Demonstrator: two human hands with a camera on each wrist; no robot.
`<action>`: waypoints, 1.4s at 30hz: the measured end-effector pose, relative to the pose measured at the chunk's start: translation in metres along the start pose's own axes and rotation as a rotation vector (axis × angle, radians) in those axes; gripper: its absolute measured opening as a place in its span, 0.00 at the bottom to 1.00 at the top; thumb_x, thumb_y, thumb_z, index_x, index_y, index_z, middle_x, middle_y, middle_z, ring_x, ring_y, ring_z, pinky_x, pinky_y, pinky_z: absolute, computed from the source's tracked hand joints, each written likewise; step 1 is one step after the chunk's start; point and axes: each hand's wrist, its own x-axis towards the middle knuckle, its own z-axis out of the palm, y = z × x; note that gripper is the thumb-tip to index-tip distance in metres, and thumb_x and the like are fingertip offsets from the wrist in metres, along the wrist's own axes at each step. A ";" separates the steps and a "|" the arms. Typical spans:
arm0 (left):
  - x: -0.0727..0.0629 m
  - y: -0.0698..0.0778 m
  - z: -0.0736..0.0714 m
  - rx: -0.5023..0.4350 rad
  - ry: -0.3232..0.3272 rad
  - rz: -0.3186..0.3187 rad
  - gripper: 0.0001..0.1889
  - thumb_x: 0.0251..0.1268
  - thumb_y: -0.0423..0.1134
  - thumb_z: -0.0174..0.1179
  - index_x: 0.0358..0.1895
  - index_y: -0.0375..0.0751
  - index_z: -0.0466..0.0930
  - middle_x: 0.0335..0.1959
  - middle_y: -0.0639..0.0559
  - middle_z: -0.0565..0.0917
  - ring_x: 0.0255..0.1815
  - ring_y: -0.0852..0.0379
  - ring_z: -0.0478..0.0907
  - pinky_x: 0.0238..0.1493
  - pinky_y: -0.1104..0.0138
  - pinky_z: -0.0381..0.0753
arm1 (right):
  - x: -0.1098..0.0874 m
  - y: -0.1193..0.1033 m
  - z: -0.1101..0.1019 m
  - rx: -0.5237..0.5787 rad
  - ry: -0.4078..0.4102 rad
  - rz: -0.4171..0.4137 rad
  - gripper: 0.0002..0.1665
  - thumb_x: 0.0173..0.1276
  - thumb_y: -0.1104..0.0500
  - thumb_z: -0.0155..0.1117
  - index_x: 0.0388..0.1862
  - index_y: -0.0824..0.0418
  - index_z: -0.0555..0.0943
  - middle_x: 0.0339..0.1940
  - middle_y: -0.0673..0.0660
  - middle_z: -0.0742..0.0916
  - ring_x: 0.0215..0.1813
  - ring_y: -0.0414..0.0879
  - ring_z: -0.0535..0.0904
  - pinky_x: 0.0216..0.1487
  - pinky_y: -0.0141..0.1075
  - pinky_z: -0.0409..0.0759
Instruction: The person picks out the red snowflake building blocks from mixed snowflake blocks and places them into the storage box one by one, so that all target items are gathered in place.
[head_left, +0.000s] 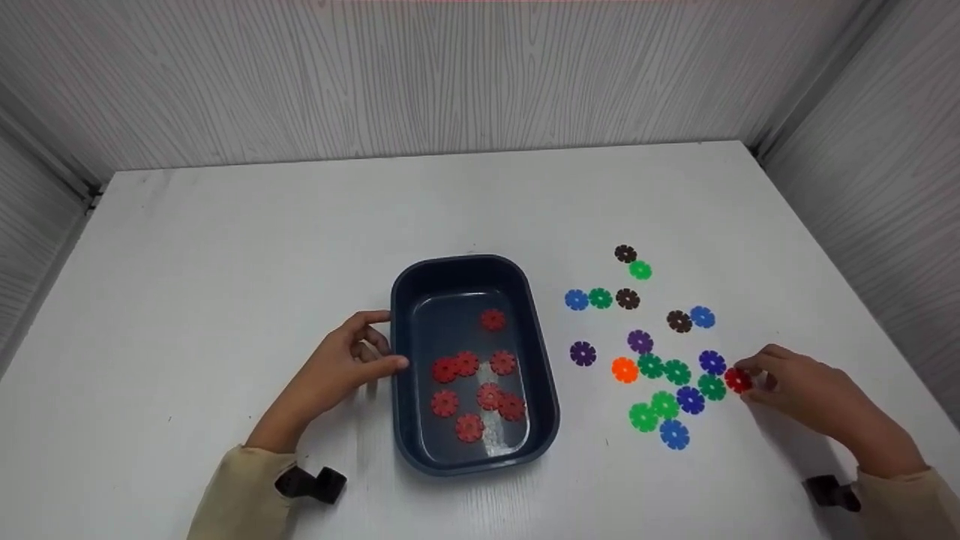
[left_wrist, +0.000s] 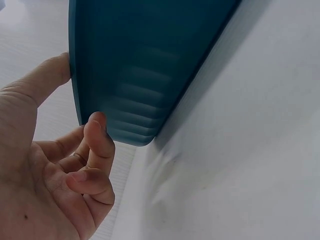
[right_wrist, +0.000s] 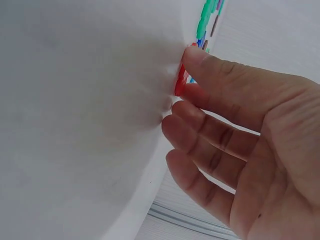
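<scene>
A dark blue rectangular plastic tub [head_left: 550, 367] stands mid-table with several red notched discs [head_left: 469, 428] lying inside. My left hand [head_left: 346, 365] holds its left side: the thumb tip is on the rim and the index fingertip touches the edge farther back. In the left wrist view, the other fingers curl beside the tub's outer wall [left_wrist: 135, 75]. On the right, my right hand [head_left: 814, 394] pinches a red notched disc [head_left: 738, 380] between thumb and index finger, at the table surface. The right wrist view shows that disc [right_wrist: 180, 80] at the fingertips, its far side partly hidden.
Right of the tub lie loose notched discs, among them an orange disc [head_left: 625, 370], a purple disc [head_left: 583, 353], a brown disc [head_left: 625, 253] and a light blue disc [head_left: 674, 433]. Several green ones sit among them. Grey wood-grain panels [head_left: 450, 82] border the white table [head_left: 225, 262].
</scene>
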 end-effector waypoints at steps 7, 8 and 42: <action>0.000 -0.001 0.000 0.016 0.012 -0.009 0.37 0.58 0.45 0.69 0.69 0.41 0.64 0.42 0.45 0.77 0.31 0.59 0.74 0.26 0.69 0.71 | 0.002 -0.003 -0.001 -0.042 -0.020 0.013 0.18 0.60 0.58 0.70 0.47 0.65 0.80 0.36 0.55 0.82 0.37 0.49 0.81 0.30 0.42 0.79; 0.000 -0.001 0.000 0.018 0.012 -0.008 0.37 0.58 0.45 0.69 0.69 0.41 0.64 0.42 0.45 0.77 0.31 0.59 0.74 0.26 0.69 0.71 | 0.002 -0.004 -0.001 -0.051 -0.025 0.012 0.19 0.60 0.58 0.70 0.47 0.65 0.79 0.36 0.55 0.82 0.37 0.49 0.81 0.30 0.42 0.80; 0.001 0.001 0.000 0.021 0.009 -0.009 0.36 0.59 0.46 0.68 0.69 0.40 0.64 0.42 0.44 0.76 0.31 0.59 0.74 0.25 0.69 0.71 | 0.025 -0.079 -0.040 -0.133 0.172 -0.210 0.21 0.58 0.53 0.70 0.46 0.62 0.79 0.36 0.56 0.84 0.31 0.43 0.80 0.24 0.31 0.74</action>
